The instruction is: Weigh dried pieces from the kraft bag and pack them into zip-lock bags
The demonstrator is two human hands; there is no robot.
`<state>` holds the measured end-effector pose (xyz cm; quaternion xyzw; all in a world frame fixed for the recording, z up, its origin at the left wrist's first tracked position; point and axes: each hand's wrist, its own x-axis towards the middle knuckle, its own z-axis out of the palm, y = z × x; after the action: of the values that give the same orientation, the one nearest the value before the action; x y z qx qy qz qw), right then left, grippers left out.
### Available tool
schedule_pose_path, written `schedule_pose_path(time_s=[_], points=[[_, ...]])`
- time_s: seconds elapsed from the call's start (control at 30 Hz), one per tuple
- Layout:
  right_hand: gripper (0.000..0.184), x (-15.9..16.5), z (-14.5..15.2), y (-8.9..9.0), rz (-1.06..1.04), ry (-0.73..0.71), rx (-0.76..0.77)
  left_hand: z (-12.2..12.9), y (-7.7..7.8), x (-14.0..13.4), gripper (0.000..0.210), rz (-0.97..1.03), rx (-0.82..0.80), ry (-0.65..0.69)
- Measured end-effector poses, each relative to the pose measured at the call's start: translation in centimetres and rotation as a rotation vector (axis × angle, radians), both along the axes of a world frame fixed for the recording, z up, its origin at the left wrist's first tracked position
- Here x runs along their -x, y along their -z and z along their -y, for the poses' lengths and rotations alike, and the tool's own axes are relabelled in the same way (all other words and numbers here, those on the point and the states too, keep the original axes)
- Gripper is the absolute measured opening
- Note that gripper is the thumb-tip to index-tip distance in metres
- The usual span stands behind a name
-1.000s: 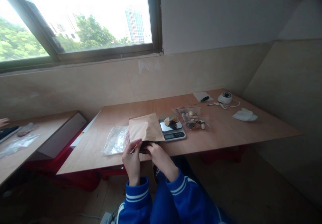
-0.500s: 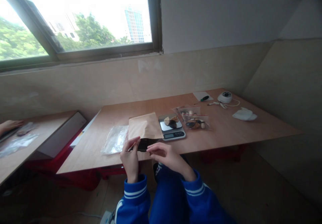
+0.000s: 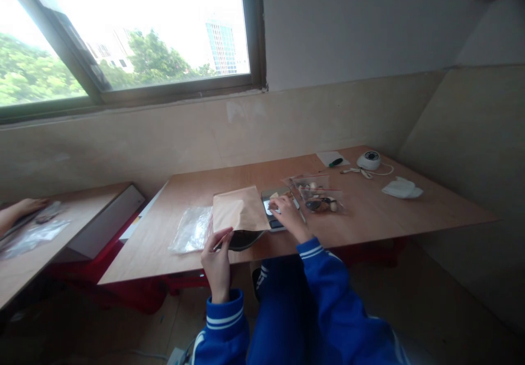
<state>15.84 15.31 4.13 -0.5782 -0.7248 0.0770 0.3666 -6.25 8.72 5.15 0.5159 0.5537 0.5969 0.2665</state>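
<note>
My left hand (image 3: 217,258) pinches the near edge of a brown paper bag (image 3: 240,206), whose mouth gapes with a dark inside. The bag lies flat at the table's front, its back up. Over a small kitchen scale (image 3: 266,193) with a shiny plate, my right hand (image 3: 286,216) reaches with curled fingers. Its fingertips close on dried tan and dark pieces (image 3: 288,194) on the plate; the hand hides most of them. Right of the scale lie clear zip bags (image 3: 324,200) holding dark and pale dried pieces.
A clear plastic bag (image 3: 191,231) lies left of the paper bag. Toward the back right are a green-handled screwdriver (image 3: 336,162), a white dome camera (image 3: 369,160) with cable, and a crumpled white item (image 3: 402,188). Another person's hand (image 3: 30,206) rests on the left table (image 3: 90,206).
My right hand has left the mouth of the paper bag and moved up and right onto the scale. The left hand keeps its hold on the bag's edge.
</note>
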Motion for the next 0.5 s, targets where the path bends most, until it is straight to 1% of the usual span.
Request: schedule_pose_path(time_s=[0.07,0.1,0.2,0.3,0.4,0.43,0.47,0.5], points=[[0.013,0.1,-0.5,0.4,0.142,-0.021,-0.011,0.0,0.0,0.1,0.027,-0.008,0.007,-0.005],[0.013,0.1,-0.5,0.7,0.181,-0.023,-0.022,0.1,0.0,0.1,0.027,-0.012,0.008,-0.009],[0.014,0.0,-0.1,1.4,0.169,0.011,-0.070,0.1,0.0,0.2,0.027,-0.016,-0.004,-0.012],[0.019,0.3,1.7,1.2,-0.016,0.056,-0.165,0.0,0.2,0.1,0.026,-0.004,-0.005,-0.007],[0.024,1.8,4.9,-0.1,-0.317,0.067,-0.292,-0.1,0.3,0.1,0.026,0.001,-0.005,-0.011],[0.027,2.7,6.1,-0.7,-0.394,0.041,-0.316,-0.1,0.3,0.1,0.026,0.001,-0.006,-0.012],[0.029,3.6,7.2,-1.1,-0.421,-0.023,-0.309,-0.1,0.3,0.1,0.026,-0.001,-0.008,-0.015],[0.029,4.7,8.1,-1.5,-0.403,-0.113,-0.279,-0.1,0.2,0.0,0.026,-0.005,-0.009,-0.017]])
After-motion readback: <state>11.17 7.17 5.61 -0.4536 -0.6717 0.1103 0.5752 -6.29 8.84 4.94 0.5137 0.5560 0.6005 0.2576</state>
